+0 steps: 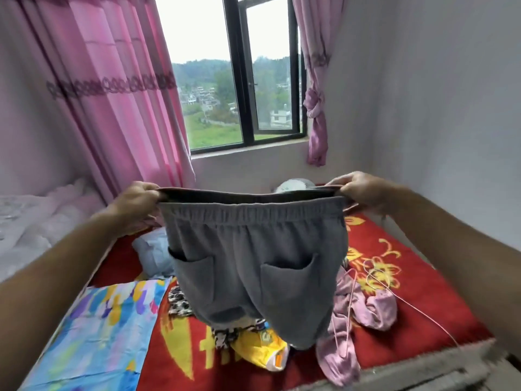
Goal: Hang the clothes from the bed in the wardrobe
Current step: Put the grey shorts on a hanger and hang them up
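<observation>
Since they hang limp from the waistband, sagging in the middle, the grey shorts (253,266) look soft, light and floppy, unlikely to slip or be harmed. They are held up in the air above the bed (417,306). The left hand (138,201) grips one end of the elastic waistband (248,215) and the right hand (363,190) grips the other, stretching it flat. That gathered band is probably the best place to hold them, and the part a hanger would need to catch. Two patch pockets (194,272) face the camera.

The room is small, with pale walls, a dark-framed window (239,80) and pink curtains (112,94). No wardrobe is in view. The bed carries a red blanket with yellow patterns, and a bright multicoloured sheet (107,334) lies at its near left. More clothes lie in a loose heap under the shorts: a pale blue piece (152,252), a pink garment (375,306), a yellow one (259,348) and a leopard-print one (179,303). A thin wire hanger (380,277) lies beside the pink garment.
</observation>
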Demonstrator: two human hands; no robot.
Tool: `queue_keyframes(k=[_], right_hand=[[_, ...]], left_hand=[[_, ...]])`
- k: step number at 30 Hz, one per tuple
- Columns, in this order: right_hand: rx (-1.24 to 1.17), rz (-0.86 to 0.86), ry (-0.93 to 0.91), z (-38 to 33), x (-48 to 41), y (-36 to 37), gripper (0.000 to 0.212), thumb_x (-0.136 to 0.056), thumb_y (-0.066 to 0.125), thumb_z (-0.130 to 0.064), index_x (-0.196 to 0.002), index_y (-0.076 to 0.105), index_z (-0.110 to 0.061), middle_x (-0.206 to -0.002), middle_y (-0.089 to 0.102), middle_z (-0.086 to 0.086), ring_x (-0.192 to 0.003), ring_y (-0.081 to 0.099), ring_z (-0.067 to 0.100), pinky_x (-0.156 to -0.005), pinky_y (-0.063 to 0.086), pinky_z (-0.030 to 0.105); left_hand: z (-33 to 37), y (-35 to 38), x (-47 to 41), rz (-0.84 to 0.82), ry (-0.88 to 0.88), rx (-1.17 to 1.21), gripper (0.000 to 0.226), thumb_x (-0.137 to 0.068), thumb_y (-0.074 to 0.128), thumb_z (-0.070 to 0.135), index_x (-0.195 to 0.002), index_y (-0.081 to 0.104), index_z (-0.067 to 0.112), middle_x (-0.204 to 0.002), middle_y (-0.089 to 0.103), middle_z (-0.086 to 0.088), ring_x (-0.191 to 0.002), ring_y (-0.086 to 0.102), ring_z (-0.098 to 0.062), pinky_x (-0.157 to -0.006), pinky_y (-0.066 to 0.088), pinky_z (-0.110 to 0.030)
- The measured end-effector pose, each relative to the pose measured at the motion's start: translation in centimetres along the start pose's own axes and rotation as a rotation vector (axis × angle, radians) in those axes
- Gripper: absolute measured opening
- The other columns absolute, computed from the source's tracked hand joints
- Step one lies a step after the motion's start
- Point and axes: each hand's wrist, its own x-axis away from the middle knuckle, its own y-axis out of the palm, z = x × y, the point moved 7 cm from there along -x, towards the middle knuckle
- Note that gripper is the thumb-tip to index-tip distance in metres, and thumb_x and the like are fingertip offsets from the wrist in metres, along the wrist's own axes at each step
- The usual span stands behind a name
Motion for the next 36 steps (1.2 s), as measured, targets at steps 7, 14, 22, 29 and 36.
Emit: queue_keyframes(k=[7, 14, 22, 29, 36], right_hand=[[-0.428, 0.119, -0.275, -16.0, 0.6, -5.2, 0.039, -0.092, 0.038, -0.01, -0.113, 0.07, -0.016, -0.089, 0.068, 0.002, -0.08, 0.063, 0.015, -0.065, 0.055, 0.028], [-0.277, 0.345, -0.398, -22.4, 0.8, -7.4, 0.023, -0.066, 0.062, -0.035, -0.081, 0.069, -0.02, -0.081, 0.066, -0.001, -0.078, 0.061, 0.017, -0.076, 0.052, 0.037], [0.308, -0.276, -0.103, -9.7, -6.9, -1.4, 0.077, -0.045, 0.08, -0.006, -0.118, 0.058, -0.001, -0.107, 0.067, 0.018, -0.095, 0.065, 0.029, -0.089, 0.053, 0.043], [0.728, 0.224, -0.109, -2.6, -16.6, -0.7, 0.026, -0.079, 0.049, -0.001, -0.087, 0.064, -0.02, -0.096, 0.066, 0.007, -0.089, 0.056, 0.024, -0.07, 0.041, 0.028], [0.855, 0.364, 0.063, 5.5, -28.7, 0.3, 0.025, -0.084, 0.045, -0.011, -0.095, 0.066, -0.02, -0.111, 0.066, 0.015, -0.104, 0.06, 0.036, -0.083, 0.046, 0.036]], left_hand=[[10.8, -5.9, 2.2, 0.023, 0.144, 0.611, 0.035, -0.089, 0.038, 0.018, -0.108, 0.067, 0.015, -0.089, 0.068, -0.002, -0.084, 0.065, -0.019, -0.073, 0.057, -0.031], [16.0, -7.3, 3.1, -0.098, 0.251, 0.741, 0.031, -0.081, 0.056, 0.046, -0.067, 0.07, 0.022, -0.07, 0.069, 0.006, -0.073, 0.068, -0.011, -0.072, 0.055, -0.025], [4.4, -0.7, -4.1, -0.095, -0.137, 0.538, 0.006, -0.08, 0.064, 0.019, -0.079, 0.062, 0.014, -0.07, 0.065, -0.006, -0.053, 0.062, -0.013, -0.051, 0.055, -0.021], [-3.0, 5.7, -14.1, -0.022, -0.23, 0.394, 0.016, -0.082, 0.058, 0.01, -0.067, 0.061, 0.012, -0.05, 0.061, -0.002, -0.041, 0.054, -0.014, -0.046, 0.049, -0.021], [-10.3, 14.4, -22.8, -0.252, -0.196, 0.132, 0.013, -0.071, 0.061, 0.014, -0.065, 0.05, 0.015, -0.057, 0.041, -0.003, -0.05, 0.034, -0.014, -0.045, 0.023, -0.022]])
